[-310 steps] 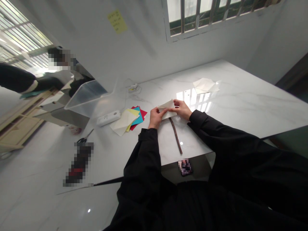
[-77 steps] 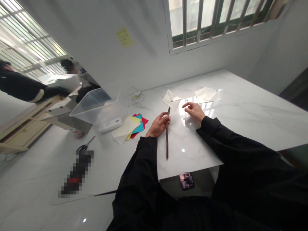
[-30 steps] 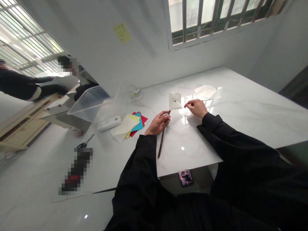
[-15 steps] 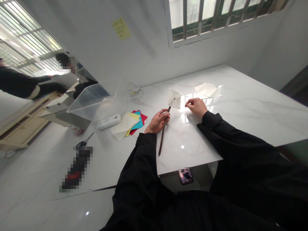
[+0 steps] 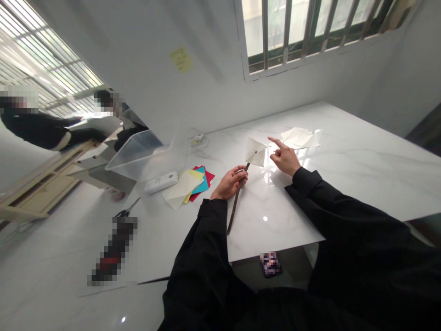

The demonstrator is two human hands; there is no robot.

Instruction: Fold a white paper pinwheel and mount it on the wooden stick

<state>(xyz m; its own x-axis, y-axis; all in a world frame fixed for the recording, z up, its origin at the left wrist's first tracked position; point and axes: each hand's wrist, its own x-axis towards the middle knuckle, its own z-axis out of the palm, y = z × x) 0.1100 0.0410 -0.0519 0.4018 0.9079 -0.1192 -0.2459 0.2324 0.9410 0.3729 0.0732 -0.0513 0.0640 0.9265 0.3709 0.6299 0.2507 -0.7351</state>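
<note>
A white paper pinwheel (image 5: pixel 255 152) with a small dark pin at its centre is mounted on a thin brown stick (image 5: pixel 234 212). My left hand (image 5: pixel 230 182) is closed around the stick, just below the paper blades, and the stick slants down towards me. To the right of the pinwheel, my right hand (image 5: pixel 285 158) has its index finger stretched out towards the blades, the other fingers curled. A small gap shows between that finger and the paper, and I see nothing held there. Behind it lie folded white paper pieces (image 5: pixel 299 137) on the marble-patterned table (image 5: pixel 358 170).
Left of my hands lie coloured paper sheets (image 5: pixel 206 179) and a white power strip (image 5: pixel 161 182). A clear plastic bin (image 5: pixel 134 154) stands behind them. Scissors (image 5: pixel 127 211) rest beside a blurred dark object (image 5: pixel 113 253). Two people sit at the far left.
My right index finger has stretched out from a curled, pinched pose. The left hand keeps its hold on the stick. The whole view has shifted slightly, with everything lower in the picture.
</note>
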